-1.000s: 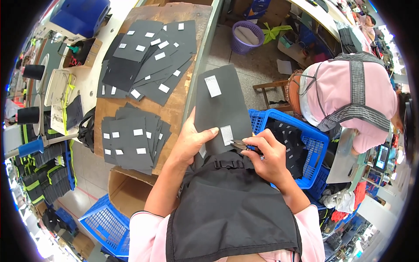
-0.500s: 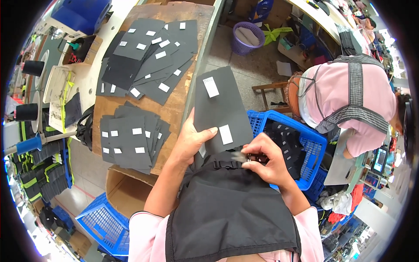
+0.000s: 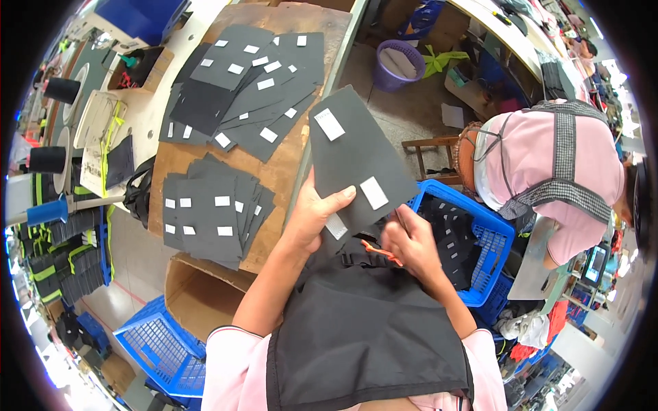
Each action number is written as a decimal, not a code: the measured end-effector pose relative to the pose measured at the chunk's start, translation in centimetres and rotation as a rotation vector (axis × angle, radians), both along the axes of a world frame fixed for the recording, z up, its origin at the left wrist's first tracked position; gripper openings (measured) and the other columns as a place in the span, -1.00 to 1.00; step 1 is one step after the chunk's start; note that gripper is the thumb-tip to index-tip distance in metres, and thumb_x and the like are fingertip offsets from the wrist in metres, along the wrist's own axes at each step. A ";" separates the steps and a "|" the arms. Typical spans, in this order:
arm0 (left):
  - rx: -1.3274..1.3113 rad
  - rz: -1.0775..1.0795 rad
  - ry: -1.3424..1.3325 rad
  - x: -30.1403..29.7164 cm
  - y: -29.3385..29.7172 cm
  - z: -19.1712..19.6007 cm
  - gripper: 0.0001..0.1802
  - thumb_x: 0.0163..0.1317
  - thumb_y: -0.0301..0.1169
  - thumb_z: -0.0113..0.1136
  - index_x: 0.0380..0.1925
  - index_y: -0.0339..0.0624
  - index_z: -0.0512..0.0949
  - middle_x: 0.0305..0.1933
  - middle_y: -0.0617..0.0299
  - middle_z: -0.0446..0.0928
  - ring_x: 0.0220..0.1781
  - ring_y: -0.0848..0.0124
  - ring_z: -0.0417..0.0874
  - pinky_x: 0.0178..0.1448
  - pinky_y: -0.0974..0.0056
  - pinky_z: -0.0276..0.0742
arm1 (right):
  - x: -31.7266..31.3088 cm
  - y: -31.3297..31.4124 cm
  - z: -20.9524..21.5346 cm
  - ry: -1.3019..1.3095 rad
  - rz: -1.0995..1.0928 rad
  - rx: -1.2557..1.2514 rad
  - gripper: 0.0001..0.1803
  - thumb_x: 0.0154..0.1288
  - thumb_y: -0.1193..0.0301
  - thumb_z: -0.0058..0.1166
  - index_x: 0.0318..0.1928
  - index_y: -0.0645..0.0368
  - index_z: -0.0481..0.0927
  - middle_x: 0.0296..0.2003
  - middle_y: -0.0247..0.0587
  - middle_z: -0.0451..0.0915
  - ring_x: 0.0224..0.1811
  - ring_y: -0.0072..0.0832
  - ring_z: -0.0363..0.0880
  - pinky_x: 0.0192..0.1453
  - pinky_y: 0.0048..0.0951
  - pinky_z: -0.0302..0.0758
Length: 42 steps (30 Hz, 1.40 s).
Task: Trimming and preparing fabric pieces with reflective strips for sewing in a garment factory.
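Observation:
In my left hand (image 3: 312,216), thumb on top and fingers beneath, is a dark grey fabric panel (image 3: 356,157) with white rectangular patches. Another patched piece shows under its lower left edge, beside my palm. My right hand (image 3: 411,240) is closed at the panel's lower right corner, somewhat blurred. It holds what look like small orange thread snips (image 3: 382,253), which stick out to the left below the panel; their other end is hidden by the fingers. A black apron (image 3: 370,335) with a buckle lies below both hands.
Patched grey panels (image 3: 205,212) lie in two groups on a wooden board (image 3: 281,185) at left. A blue crate (image 3: 490,253) holding dark pieces stands at right, near a co-worker in pink (image 3: 528,144). A cardboard box (image 3: 199,294) and blue basket (image 3: 154,349) sit lower left.
The panel has tilted, its lower end swinging right and up. My right hand has dropped slightly and turned, and the orange snips now show to its left. The view has shifted slightly.

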<state>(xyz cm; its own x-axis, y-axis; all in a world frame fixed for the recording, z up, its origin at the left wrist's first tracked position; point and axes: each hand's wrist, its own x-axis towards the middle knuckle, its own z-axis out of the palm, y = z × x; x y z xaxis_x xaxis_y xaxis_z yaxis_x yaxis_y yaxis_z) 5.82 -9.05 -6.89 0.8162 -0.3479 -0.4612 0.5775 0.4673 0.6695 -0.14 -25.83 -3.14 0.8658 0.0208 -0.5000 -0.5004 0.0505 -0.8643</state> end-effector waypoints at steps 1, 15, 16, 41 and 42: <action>-0.005 -0.007 -0.002 0.1 -0.4 0.3 -0.26 -0.01 -0.45 0.27 0.20 -0.23 0.18 0.08 0.16 0.36 0.17 0.36 0.33 0.24 0.26 0.24 | 0.4 0.7 -0.4 0.048 -0.081 0.112 -0.85 0.29 0.44 -0.08 -0.29 0.31 0.44 -0.65 -0.37 0.41 -0.81 -0.76 0.16 -0.73 -0.64 0.13; 0.145 -0.034 -0.300 0.5 0.5 1.1 -0.24 0.02 -0.47 0.33 0.18 -0.31 0.13 0.08 0.11 0.35 0.14 0.37 0.37 0.21 0.31 0.27 | -2.1 -0.6 -1.0 -0.134 0.023 -0.237 -0.84 0.15 0.54 0.13 -0.24 0.27 0.48 -0.50 -0.35 0.50 -0.53 -0.65 0.46 -0.45 -0.62 0.39; 0.147 -0.032 -0.297 0.5 0.6 1.2 -0.24 0.02 -0.47 0.33 0.18 -0.31 0.13 0.08 0.11 0.35 0.14 0.37 0.37 0.21 0.31 0.27 | -2.0 -0.2 -0.1 -0.306 0.007 -0.338 -0.82 0.11 0.56 0.15 -0.24 0.26 0.49 -0.46 -0.34 0.48 -0.51 -0.64 0.47 -0.45 -0.60 0.40; 0.294 -0.145 -0.417 0.5 0.6 1.8 -0.17 0.08 -0.37 0.28 0.27 -0.33 0.03 0.19 0.04 0.27 0.25 0.31 0.27 0.29 0.26 0.17 | 0.3 0.4 1.0 -0.770 0.342 -0.774 -0.75 -0.08 0.51 0.26 -0.32 0.16 0.53 -0.48 -0.24 0.43 -0.56 -0.34 0.45 -0.49 -0.42 0.38; 0.291 -0.138 -0.416 0.5 0.5 1.8 -0.18 0.09 -0.38 0.28 0.26 -0.34 0.04 0.18 0.04 0.28 0.24 0.32 0.28 0.29 0.27 0.18 | 0.3 0.5 0.9 -0.770 0.341 -0.777 -0.75 -0.08 0.51 0.26 -0.32 0.16 0.53 -0.48 -0.24 0.43 -0.56 -0.34 0.45 -0.49 -0.42 0.38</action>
